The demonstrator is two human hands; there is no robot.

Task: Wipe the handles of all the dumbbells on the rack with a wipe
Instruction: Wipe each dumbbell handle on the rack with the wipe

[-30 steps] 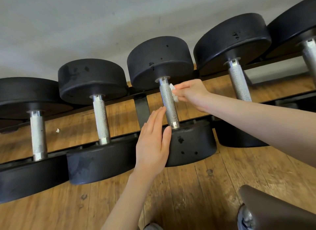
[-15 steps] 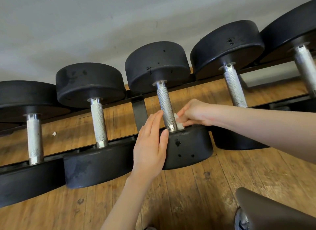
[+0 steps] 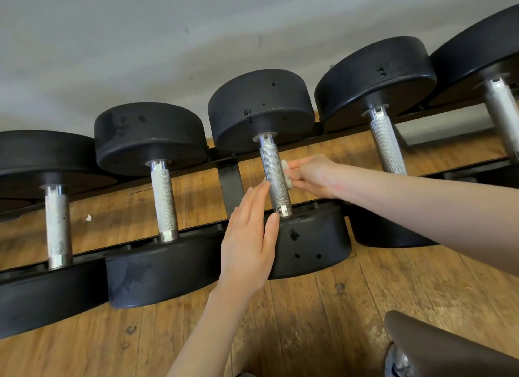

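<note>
five black dumbbells are lying side by side on a dark metal rack (image 3: 229, 180) over a wooden floor (image 3: 323, 320), their knurled steel handles running away from the viewer. from the left: the first dumbbell's handle (image 3: 57, 225) is lying uncovered; a small white scrap (image 3: 88, 217) is resting on the floor beyond it; the second dumbbell's handle (image 3: 164, 205) is also lying uncovered. the left hand (image 3: 248, 242) is reaching up from below with straight fingers held together, its flat palm resting against the left side of the near weight head (image 3: 311, 239) of the middle dumbbell, fingertips reaching beside the lower part of the middle handle (image 3: 273, 174). the white wipe (image 3: 286, 174) is sitting against the right side of this handle, about halfway along, with a corner showing at the handle's left side. the right hand (image 3: 314, 176) is coming in from the right, its fingers pinching the wipe and pressing it onto the handle. the fourth handle (image 3: 386, 146) and fifth handle (image 3: 502, 115) are standing uncovered further right.
</note>
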